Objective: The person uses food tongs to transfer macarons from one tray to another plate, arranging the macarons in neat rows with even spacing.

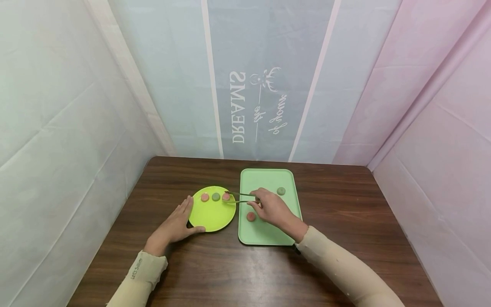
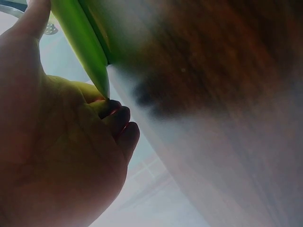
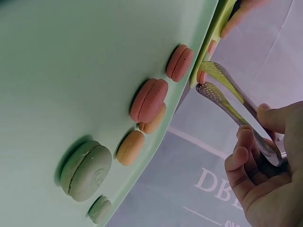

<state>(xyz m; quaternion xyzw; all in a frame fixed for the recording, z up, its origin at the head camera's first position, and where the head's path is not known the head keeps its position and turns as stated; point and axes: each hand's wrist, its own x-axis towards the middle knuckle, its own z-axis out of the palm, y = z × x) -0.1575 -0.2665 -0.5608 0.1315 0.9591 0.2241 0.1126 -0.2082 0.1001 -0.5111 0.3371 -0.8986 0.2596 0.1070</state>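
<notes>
My left hand [image 1: 177,222] rests at the left edge of a yellow-green plate [image 1: 211,216], fingers stretched along its rim and thumb at the near side. A pink macaron [image 1: 205,197], a green macaron [image 1: 216,196] and another pink macaron [image 1: 226,197] lie in a row on its far half. With my right hand [image 1: 274,208] I grip metal tongs [image 3: 220,97] that reach left from over the light green tray [image 1: 264,234]. Their perforated tips stand apart on either side of the rightmost pink macaron.
On the tray, the right wrist view shows several macarons: red ones [image 3: 149,100], orange ones [image 3: 130,147] and green ones [image 3: 90,172]. My right hand hides some in the head view. A dark wooden table [image 1: 337,213] carries everything, with a printed curtain [image 1: 264,42] behind.
</notes>
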